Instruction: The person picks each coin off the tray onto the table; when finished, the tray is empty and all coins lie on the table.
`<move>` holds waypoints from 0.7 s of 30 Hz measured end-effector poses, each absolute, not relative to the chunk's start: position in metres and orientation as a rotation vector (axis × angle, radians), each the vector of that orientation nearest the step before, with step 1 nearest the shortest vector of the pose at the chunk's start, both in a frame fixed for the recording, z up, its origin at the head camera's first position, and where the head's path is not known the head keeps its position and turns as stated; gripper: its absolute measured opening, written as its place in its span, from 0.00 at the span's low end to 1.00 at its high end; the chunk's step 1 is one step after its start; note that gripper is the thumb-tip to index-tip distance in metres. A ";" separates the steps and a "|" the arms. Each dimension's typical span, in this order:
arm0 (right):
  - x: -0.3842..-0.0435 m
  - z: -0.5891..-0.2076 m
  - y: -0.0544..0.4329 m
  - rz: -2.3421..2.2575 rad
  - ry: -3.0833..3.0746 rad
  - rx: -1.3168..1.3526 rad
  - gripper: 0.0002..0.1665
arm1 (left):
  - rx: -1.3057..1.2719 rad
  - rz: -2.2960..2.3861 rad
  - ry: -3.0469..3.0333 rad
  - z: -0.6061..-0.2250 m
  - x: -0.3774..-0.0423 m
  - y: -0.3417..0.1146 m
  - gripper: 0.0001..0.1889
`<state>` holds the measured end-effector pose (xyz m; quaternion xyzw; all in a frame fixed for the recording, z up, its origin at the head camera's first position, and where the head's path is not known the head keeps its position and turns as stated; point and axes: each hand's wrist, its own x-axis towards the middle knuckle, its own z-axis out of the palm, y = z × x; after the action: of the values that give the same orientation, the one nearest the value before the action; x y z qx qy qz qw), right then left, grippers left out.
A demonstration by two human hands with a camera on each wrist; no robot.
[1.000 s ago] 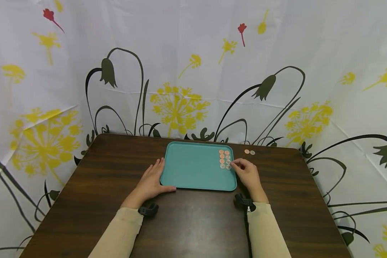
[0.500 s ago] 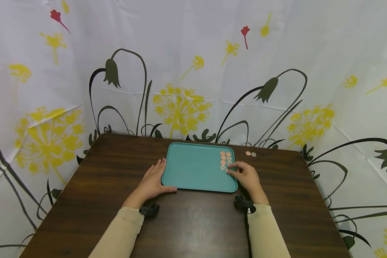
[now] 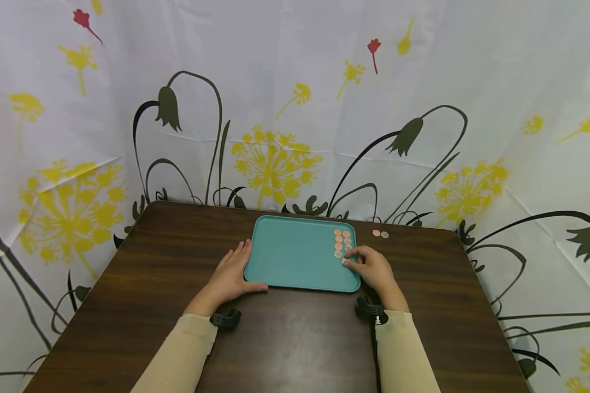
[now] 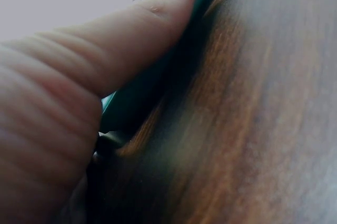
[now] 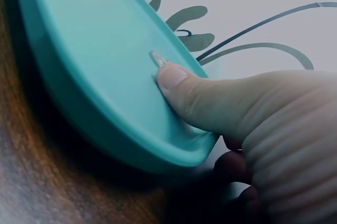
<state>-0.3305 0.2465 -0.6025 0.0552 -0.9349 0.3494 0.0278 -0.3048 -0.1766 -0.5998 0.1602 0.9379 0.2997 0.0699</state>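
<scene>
Pinching a silver coin [image 5: 156, 58] between thumb and finger of the right hand [image 3: 376, 270], over the near right part of the teal tray [image 3: 295, 248].
Grip lightly by the rim, lower flat just beside the rows of coins [image 3: 338, 246], and release without nudging any; brace the tray's near left corner with the left hand [image 3: 228, 278], thumb spread away from the fingers. Thin, round, shiny and tilted on edge; too blurred to read any markings, too hidden to judge contact with the tray.
</scene>
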 end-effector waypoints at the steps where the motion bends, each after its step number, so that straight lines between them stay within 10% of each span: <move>1: -0.330 -0.603 0.247 1.090 -2.890 0.163 0.12 | 0.484 0.899 2.822 -0.600 -0.305 -0.177 0.75; 21: -0.331 -0.608 0.251 1.682 -2.442 0.056 0.12 | 0.489 0.880 2.836 -0.602 -0.304 -0.180 0.75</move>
<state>-0.3306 0.2513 -0.6079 0.0188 -0.8202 0.5650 0.0876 -0.3037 -0.1798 -0.6021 0.1622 0.9403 0.2919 0.0659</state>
